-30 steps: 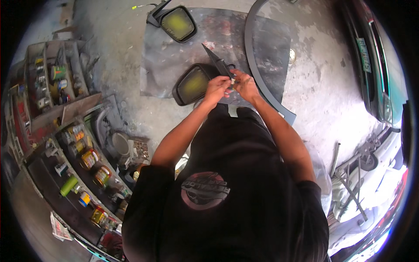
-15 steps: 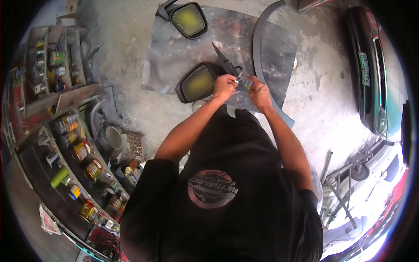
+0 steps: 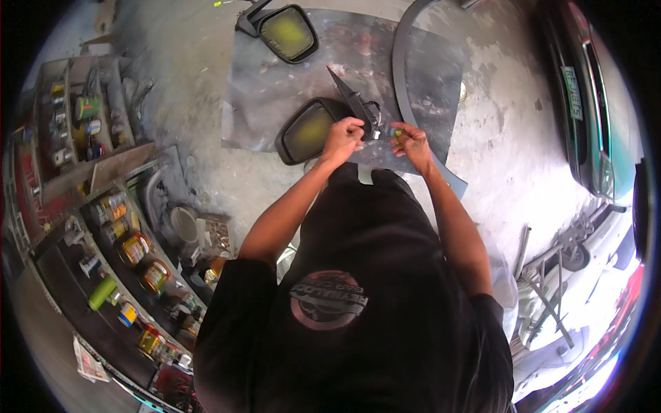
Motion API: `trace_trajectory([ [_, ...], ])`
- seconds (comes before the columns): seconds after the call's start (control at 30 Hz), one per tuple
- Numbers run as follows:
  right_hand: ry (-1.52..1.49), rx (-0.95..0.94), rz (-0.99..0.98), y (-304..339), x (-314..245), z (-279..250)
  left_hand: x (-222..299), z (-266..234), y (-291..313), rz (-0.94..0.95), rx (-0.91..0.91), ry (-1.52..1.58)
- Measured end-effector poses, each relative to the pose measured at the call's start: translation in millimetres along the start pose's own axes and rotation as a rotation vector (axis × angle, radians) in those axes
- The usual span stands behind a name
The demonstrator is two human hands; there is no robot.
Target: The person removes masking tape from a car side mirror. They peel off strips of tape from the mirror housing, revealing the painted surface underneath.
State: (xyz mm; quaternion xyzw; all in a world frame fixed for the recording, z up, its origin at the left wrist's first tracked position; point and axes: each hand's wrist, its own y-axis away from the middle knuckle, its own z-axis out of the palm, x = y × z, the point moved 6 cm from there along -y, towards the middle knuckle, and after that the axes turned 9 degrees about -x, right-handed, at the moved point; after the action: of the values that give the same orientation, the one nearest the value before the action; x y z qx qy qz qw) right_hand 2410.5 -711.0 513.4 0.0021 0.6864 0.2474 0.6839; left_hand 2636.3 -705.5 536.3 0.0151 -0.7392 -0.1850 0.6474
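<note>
1. Since the frame a second ago, we see the right hand [image 3: 414,146] moved away from the left hand [image 3: 342,141]; a gap now parts them, baring a white plug [image 3: 376,135].
2. The right grip is narrow, pinching a small yellow piece [image 3: 399,136], likely with the fingertips because it is so small.
3. The left grip is narrow too, fingertips beside the plug; we cannot tell what, if anything, they hold. Perhaps they steady the work.
4. Just beyond them we find the bracket [image 3: 350,89], with a dark wire [image 3: 374,107] looped at it, joined to the near mirror [image 3: 305,132] left of the hands, probably kept close for easy reach.
5. Under it lies a dark sheet [image 3: 251,103], perhaps protecting the parts.
6. Farther out, we see the far mirror [image 3: 288,33] and, rightward, a curved strip [image 3: 401,76].
</note>
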Motion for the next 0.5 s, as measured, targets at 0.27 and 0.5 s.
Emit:
trace_trajectory([
  [0.27,0.028,-0.005,0.055,22.9,33.3,-15.9,74.5,1.1,-50.3,0.594,-0.026,-1.05],
  [0.5,-0.166,0.125,0.196,86.1,45.1,-27.3,47.6,29.4,-137.5,0.262,-0.816,-1.369],
])
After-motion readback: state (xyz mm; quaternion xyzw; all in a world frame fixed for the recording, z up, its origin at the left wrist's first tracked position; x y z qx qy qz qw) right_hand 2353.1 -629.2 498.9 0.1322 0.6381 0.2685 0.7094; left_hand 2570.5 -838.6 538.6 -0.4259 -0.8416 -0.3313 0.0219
